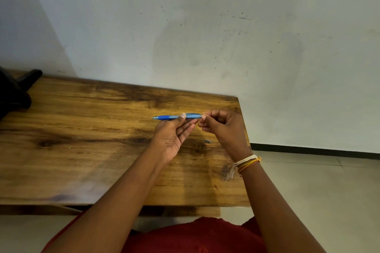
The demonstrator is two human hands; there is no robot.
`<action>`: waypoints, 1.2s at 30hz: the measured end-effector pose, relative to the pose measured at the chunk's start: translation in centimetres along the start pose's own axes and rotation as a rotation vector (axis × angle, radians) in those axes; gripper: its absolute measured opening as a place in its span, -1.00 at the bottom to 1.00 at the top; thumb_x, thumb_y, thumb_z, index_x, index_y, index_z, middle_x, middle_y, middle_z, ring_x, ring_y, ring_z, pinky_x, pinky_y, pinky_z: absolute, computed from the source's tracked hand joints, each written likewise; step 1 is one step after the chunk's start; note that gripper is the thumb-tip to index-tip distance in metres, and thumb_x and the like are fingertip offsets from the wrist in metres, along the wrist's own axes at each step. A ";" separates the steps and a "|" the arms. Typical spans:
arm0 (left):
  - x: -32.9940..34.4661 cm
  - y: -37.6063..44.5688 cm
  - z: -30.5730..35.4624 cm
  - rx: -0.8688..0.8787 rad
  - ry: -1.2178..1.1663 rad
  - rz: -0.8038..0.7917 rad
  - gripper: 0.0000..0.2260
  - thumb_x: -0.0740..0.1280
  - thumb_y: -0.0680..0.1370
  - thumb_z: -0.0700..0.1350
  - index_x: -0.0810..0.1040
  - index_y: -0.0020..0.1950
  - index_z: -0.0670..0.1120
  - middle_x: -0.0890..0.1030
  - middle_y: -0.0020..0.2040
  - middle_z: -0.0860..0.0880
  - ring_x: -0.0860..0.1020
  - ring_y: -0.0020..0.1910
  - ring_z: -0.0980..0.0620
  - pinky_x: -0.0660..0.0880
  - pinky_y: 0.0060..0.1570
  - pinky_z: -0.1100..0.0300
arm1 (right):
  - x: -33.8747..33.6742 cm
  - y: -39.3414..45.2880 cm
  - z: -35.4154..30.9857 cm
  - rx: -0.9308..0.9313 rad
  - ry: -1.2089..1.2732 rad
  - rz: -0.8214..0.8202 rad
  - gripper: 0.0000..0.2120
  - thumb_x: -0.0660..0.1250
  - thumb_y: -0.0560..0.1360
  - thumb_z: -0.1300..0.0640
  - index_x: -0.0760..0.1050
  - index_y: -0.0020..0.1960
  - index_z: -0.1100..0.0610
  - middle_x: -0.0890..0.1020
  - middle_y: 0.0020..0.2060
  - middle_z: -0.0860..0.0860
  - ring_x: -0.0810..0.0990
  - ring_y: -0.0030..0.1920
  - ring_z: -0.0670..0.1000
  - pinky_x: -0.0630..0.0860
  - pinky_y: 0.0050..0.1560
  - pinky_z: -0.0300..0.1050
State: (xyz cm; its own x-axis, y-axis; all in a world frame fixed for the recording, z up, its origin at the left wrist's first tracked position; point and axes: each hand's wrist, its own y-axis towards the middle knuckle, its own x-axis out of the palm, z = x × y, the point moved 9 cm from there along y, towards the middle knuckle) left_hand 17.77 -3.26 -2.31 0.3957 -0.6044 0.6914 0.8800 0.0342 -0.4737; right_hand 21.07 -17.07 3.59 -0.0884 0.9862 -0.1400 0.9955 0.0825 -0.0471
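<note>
Between the two hands, clear of the table (82, 133): a blue pen (174, 117), lying level, tip sticking out past the left hand (171, 136) on its outer side, back end at the right hand (223, 129). Left hand palm-up under the barrel, thumb pressed on top near the grip, fingers stretched beneath toward the right hand, grasping the pen. Right hand curled, thumb and forefinger pinching the pen's back end, other fingers folded into the palm. Between the two palms, on the wood: a small grey metal piece (207, 141), too small to tell what. Around the right wrist: white, yellow and orange threads (246, 163). Far out beyond the left hand, at the table's end: a black object (14, 90), partly cut off. Behind the hands: a scuffed pale wall (205, 37). Beside the right forearm: tiled floor (308, 191).
</note>
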 end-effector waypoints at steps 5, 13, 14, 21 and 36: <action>-0.4 0.2 0.2 0.011 0.027 0.007 -0.85 0.30 0.54 -0.29 0.53 0.07 -0.32 0.70 -0.12 -0.23 0.70 -0.14 -0.03 0.63 -0.23 0.22 | -0.2 0.1 0.3 0.048 0.023 -0.040 -0.85 0.43 0.45 0.29 0.62 0.01 0.29 0.71 -0.21 0.18 0.72 -0.20 0.05 0.65 -0.17 -0.17; -1.4 0.4 -0.3 -0.010 0.032 0.075 -0.92 0.29 0.54 -0.31 0.53 0.00 -0.29 0.68 -0.09 -0.25 0.70 -0.12 -0.06 0.64 -0.13 0.15 | -1.4 0.0 3.3 0.142 -0.709 0.018 -0.91 0.51 0.37 0.19 0.66 -0.13 0.11 0.68 -0.22 0.01 0.64 -0.21 -0.06 0.59 -0.19 -0.21; -1.5 0.5 -0.3 -0.011 0.028 0.078 -0.92 0.29 0.54 -0.31 0.53 0.00 -0.29 0.69 -0.11 -0.25 0.70 -0.12 -0.06 0.64 -0.13 0.15 | -1.4 -0.1 3.7 0.162 -0.752 0.000 -0.90 0.53 0.35 0.16 0.66 -0.15 0.11 0.67 -0.22 0.00 0.63 -0.19 -0.06 0.59 -0.16 -0.18; -1.4 0.5 -0.6 -0.029 0.009 0.057 -0.92 0.29 0.54 -0.31 0.53 0.00 -0.29 0.70 -0.14 -0.24 0.70 -0.13 -0.06 0.64 -0.22 0.19 | -1.2 -0.1 4.1 0.146 -0.825 -0.008 -0.94 0.51 0.37 0.15 0.68 -0.19 0.13 0.69 -0.24 0.01 0.64 -0.18 -0.03 0.63 -0.08 -0.07; -1.4 0.9 -0.2 -0.003 0.046 0.052 -0.91 0.29 0.55 -0.30 0.52 0.01 -0.30 0.70 -0.16 -0.22 0.70 -0.17 -0.05 0.63 -0.24 0.21 | -0.4 0.3 0.6 -0.091 -0.299 0.027 -0.85 0.40 0.46 0.29 0.64 -0.06 0.06 0.70 -0.21 0.00 0.70 -0.15 -0.04 0.65 -0.03 -0.04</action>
State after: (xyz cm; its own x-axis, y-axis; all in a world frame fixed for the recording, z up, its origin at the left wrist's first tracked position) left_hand 17.93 -2.51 -3.79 0.4285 -0.6379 0.6399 0.8577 0.0645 -0.5100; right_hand 21.38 -17.49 3.06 -0.0544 0.9033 -0.4256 0.9955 0.0824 0.0476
